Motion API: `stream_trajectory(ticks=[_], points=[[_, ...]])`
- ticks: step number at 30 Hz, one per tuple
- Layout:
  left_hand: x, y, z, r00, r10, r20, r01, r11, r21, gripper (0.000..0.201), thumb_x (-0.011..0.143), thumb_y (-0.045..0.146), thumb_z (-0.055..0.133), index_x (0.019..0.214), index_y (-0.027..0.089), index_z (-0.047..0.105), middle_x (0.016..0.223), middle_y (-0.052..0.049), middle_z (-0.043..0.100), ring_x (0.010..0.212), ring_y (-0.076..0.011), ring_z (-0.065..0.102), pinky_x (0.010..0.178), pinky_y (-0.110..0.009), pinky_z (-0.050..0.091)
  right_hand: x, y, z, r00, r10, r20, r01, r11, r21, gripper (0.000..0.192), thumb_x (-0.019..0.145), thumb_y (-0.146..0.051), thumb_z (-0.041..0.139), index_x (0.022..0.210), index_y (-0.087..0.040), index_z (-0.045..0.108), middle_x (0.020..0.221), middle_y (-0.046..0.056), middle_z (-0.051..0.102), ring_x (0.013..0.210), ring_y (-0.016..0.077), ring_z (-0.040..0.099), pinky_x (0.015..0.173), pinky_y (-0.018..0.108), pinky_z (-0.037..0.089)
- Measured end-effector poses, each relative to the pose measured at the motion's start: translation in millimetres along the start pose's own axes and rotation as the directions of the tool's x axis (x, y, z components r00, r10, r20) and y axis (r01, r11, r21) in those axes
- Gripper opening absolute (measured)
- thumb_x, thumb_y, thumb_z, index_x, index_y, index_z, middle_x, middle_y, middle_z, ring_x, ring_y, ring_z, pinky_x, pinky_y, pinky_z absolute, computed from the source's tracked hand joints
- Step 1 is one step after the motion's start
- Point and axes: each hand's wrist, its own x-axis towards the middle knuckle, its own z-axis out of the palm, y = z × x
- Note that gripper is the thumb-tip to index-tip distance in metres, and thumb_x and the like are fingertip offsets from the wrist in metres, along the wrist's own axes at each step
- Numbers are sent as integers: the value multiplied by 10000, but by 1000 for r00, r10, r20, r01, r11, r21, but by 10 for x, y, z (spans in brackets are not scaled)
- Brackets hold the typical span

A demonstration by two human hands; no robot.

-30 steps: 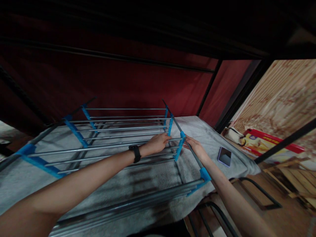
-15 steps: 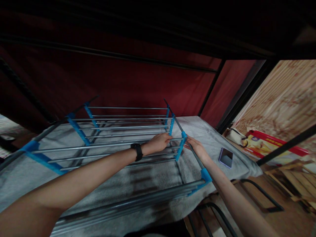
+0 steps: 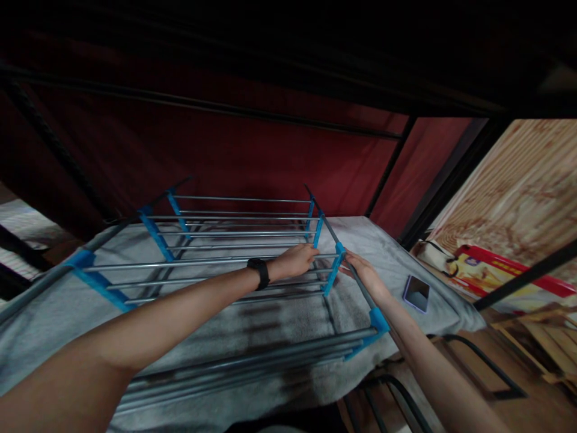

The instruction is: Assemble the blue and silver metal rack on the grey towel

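Note:
A rack of grey metal tubes (image 3: pixel 252 199) joined by blue plastic connectors (image 3: pixel 153 231) lies across a grey blanket. My left hand (image 3: pixel 297 260), with a black watch (image 3: pixel 258 273) on its wrist, is closed round a cross tube near its right end. My right hand (image 3: pixel 362 269) is at the blue connector (image 3: pixel 334 270) on that end, its fingers pressed against the connector's outer side beside the long side tube (image 3: pixel 366 296). The palm side of both hands is hidden. Several loose-looking tubes (image 3: pixel 252 361) meet the nearest connector (image 3: pixel 376 328).
The grey blanket (image 3: pixel 288 325) covers a bed with a black metal frame (image 3: pixel 390 162). A phone (image 3: pixel 416 293) lies on it at the right. Beyond stand a red and yellow box (image 3: pixel 500 276) and a wooden crate (image 3: pixel 550 343). A red curtain (image 3: pixel 252 156) hangs behind.
The view has shifted slightly, so the rack's left side appears farther right. Both hands keep their places on the rack.

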Motion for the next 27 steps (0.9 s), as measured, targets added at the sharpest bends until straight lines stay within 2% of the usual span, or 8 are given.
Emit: stream_trajectory(ticks=[2,5,7,12,21,27], points=[[-65,28,-32,1000,18,15,-20,997,75,282,951,204,439,1127,161,656,1157,-124,673,1086,-241,630,951,-340,481,-9,-12,-3,1000,7,6,-7,1000,7,364,784,-384,654,1110,-240,729,1213,18,709,1188,240,630,965,379,569],[-180,49,-77,1000,-18,-3,18,986,164,323,957,325,497,1223,170,594,1231,-149,644,1123,-277,627,944,-371,490,-3,-34,-5,999,33,-19,-33,999,15,330,772,-359,655,1074,-250,733,1174,8,723,1172,237,637,942,374,583],[-242,47,-91,999,-47,-16,49,980,193,294,964,327,494,1196,176,592,1180,-149,670,1081,-283,651,906,-371,500,6,-48,-4,999,43,-14,-43,999,15,329,761,-350,657,1065,-249,732,1179,8,721,1166,237,638,942,376,582],[-272,9,-47,998,-66,4,64,981,185,210,978,237,441,1059,179,625,992,-134,734,973,-272,694,846,-360,509,21,-55,-10,999,47,3,-47,999,-27,346,757,-379,665,1069,-247,735,1188,13,718,1138,237,650,941,379,579],[-228,-65,2,999,-40,22,35,984,177,226,972,243,440,1088,186,626,1022,-128,746,971,-264,704,821,-345,511,13,-54,-8,998,63,-23,-64,998,-10,306,746,-367,672,1015,-239,743,1186,22,715,1147,246,640,941,396,582],[-226,-62,2,997,-68,36,60,982,180,246,964,236,450,1140,193,617,1022,-122,748,965,-252,704,837,-339,509,2,-58,-9,998,63,-17,-63,998,-13,320,752,-384,673,1031,-242,741,1245,15,690,1178,248,623,952,406,580]])
